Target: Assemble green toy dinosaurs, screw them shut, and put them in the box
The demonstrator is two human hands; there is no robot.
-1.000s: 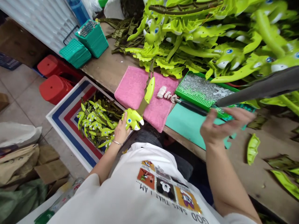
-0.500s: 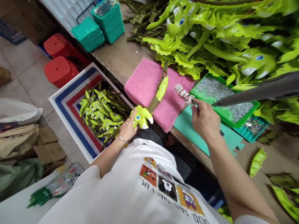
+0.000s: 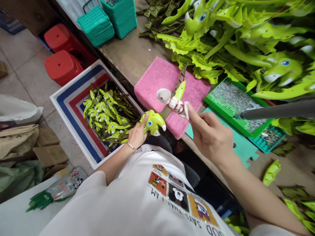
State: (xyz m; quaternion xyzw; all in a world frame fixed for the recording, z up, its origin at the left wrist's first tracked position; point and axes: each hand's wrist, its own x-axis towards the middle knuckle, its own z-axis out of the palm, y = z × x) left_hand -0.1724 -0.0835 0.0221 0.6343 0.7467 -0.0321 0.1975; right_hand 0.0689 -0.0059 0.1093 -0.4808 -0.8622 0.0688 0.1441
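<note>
My left hand is closed on a green toy dinosaur with a blue eye and white horns. Its head hangs over the front edge of the pink pad, and its body and tail stretch back across the pad. In my right hand, pinched between thumb and fingers, is a white round-ended tool wrapped in pale strips with reddish bands. It is held over the toy's body and hides part of it; whether the two touch, I cannot tell.
Left of the pad stands a striped tray with several toy dinosaurs. A green basket of small metal parts sits at right, beneath a dark rod. Green toy parts pile up behind. Teal baskets are stacked at back left.
My right hand has come left and nearer with the white wrapped tool, from the pad's right edge to over the toy. The left hand keeps its hold, almost still. The view has shifted slightly.
</note>
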